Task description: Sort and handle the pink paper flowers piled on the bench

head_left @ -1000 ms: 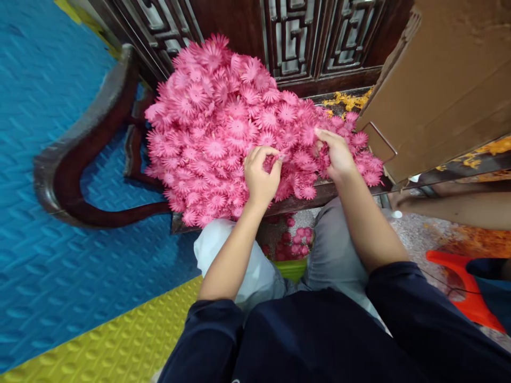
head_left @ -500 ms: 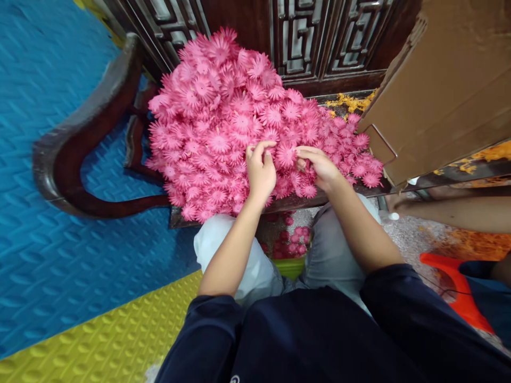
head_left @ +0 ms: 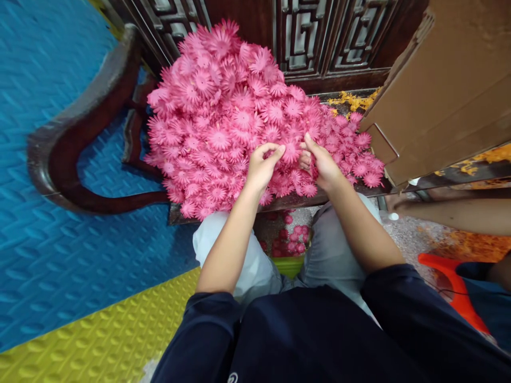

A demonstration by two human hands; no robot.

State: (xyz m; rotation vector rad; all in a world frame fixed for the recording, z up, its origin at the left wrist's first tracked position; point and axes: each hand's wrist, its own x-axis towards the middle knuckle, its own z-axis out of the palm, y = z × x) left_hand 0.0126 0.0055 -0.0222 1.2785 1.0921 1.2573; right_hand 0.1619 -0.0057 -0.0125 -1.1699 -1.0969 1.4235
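Closing in together: left hand (head_left: 261, 169) and right hand (head_left: 322, 166) pinching one pink flower (head_left: 290, 153); huge flower pile (head_left: 223, 111) at 11 o'clock waiting, barely dented.

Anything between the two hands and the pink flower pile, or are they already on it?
Nothing visible in the way. The left hand and right hand both rest on the near edge of the pink flower pile, fingertips meeting over one flower. The cardboard box stands off to the right, clear of both hands.
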